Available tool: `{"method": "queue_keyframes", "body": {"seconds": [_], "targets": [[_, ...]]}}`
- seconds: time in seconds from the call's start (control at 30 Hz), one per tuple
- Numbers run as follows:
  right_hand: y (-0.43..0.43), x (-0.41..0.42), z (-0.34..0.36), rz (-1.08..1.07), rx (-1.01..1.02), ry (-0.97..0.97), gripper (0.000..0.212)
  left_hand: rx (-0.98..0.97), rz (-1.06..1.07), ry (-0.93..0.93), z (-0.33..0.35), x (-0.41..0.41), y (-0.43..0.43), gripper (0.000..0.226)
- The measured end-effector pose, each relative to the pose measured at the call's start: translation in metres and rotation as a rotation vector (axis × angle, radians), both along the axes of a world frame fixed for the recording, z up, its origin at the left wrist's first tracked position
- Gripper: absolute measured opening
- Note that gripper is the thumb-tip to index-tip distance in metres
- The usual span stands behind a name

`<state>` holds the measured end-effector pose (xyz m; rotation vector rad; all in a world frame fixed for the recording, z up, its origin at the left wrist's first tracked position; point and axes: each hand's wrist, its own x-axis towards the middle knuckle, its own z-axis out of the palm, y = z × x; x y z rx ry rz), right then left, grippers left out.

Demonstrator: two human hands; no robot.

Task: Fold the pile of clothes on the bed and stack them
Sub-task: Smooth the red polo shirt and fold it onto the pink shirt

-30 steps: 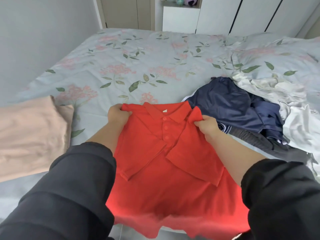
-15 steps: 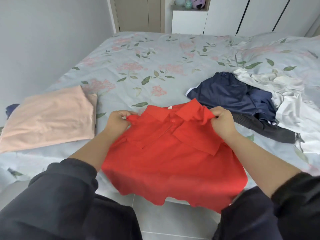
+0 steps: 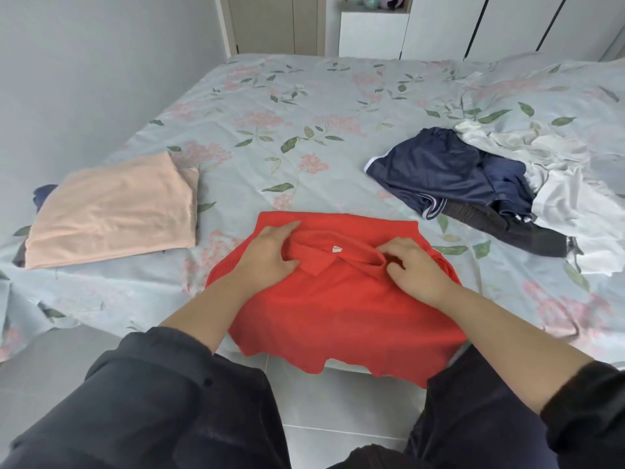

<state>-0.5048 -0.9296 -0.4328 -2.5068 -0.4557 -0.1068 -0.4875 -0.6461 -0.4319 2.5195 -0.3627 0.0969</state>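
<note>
A red polo shirt (image 3: 338, 309) lies flat at the bed's near edge, collar and white label up, its hem hanging over the edge. My left hand (image 3: 267, 255) holds the left shoulder by the collar between thumb and fingers. My right hand (image 3: 416, 265) pinches the collar's right end with curled fingers. A folded peach garment (image 3: 111, 211) sits to the left on top of something dark. The unfolded pile at the right holds navy shorts (image 3: 446, 170), a dark grey piece (image 3: 500, 228) and white clothes (image 3: 568, 204).
The floral bedsheet (image 3: 270, 113) stretches away toward white wardrobes (image 3: 439, 25) at the back. A grey wall runs along the left side. Tiled floor (image 3: 338, 418) shows below the bed edge between my dark sleeves.
The red shirt went from being held up by its shoulders to lying on the bed. Both hands came down with it and stay at the collar.
</note>
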Motion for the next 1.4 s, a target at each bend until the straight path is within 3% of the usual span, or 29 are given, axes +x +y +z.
{"method": "queue_keyframes", "body": {"seconds": [0.07,0.13,0.23,0.37,0.4,0.5,0.6,0.67,0.73,0.83,0.93,0.97,1.07,1.13,1.27,1.4], "targets": [[0.001,-0.004,-0.003,0.077,-0.037,0.028,0.038,-0.041,-0.047,-0.010,0.004,-0.002,-0.001,0.056],[-0.003,-0.006,-0.002,0.064,-0.023,0.065,0.036,-0.019,-0.163,0.097,0.010,-0.005,0.004,0.033],[-0.007,-0.010,0.003,0.038,0.035,0.052,0.032,0.062,-0.192,0.234,0.017,-0.009,0.009,0.028],[0.004,-0.013,0.005,0.001,0.061,-0.129,0.017,0.075,-0.115,-0.059,0.017,-0.011,-0.011,0.014],[0.008,-0.015,0.004,0.034,0.044,-0.134,0.009,0.085,-0.145,-0.078,0.016,-0.013,-0.018,0.025],[0.017,-0.020,-0.003,0.188,-0.217,-0.066,0.050,0.406,-0.297,-0.133,0.004,-0.018,-0.029,0.060],[0.013,-0.023,-0.012,0.301,-0.433,-0.247,0.046,0.537,-0.397,-0.340,0.001,-0.022,-0.022,0.055],[0.005,-0.019,-0.011,0.319,-0.438,-0.433,0.038,0.523,-0.443,-0.534,0.002,-0.021,-0.012,0.044],[0.000,-0.016,-0.008,0.355,-0.456,-0.546,0.029,0.586,-0.515,-0.607,0.004,-0.021,-0.005,0.030],[-0.005,-0.021,-0.010,0.426,-0.514,-0.393,0.018,0.610,-0.602,-0.367,0.001,-0.027,-0.001,0.016],[-0.007,-0.030,-0.010,0.364,-0.341,-0.224,0.034,0.347,-0.405,-0.124,-0.001,-0.029,-0.002,0.047],[-0.006,-0.029,-0.008,0.313,-0.267,-0.221,0.039,0.251,-0.320,-0.144,0.001,-0.026,-0.003,0.050],[0.007,-0.017,-0.002,0.161,-0.184,-0.335,0.038,0.141,-0.167,-0.336,0.005,-0.005,-0.021,0.026],[0.022,-0.003,-0.004,0.062,-0.268,-0.293,0.037,0.229,-0.106,-0.286,0.004,0.011,-0.040,0.037],[0.029,0.015,-0.033,-0.023,-0.519,0.016,0.056,0.571,-0.104,-0.037,-0.029,0.029,-0.048,0.054],[0.000,0.023,-0.048,-0.266,-0.521,0.139,0.060,0.570,0.062,0.134,-0.050,0.036,-0.017,0.059]]}}
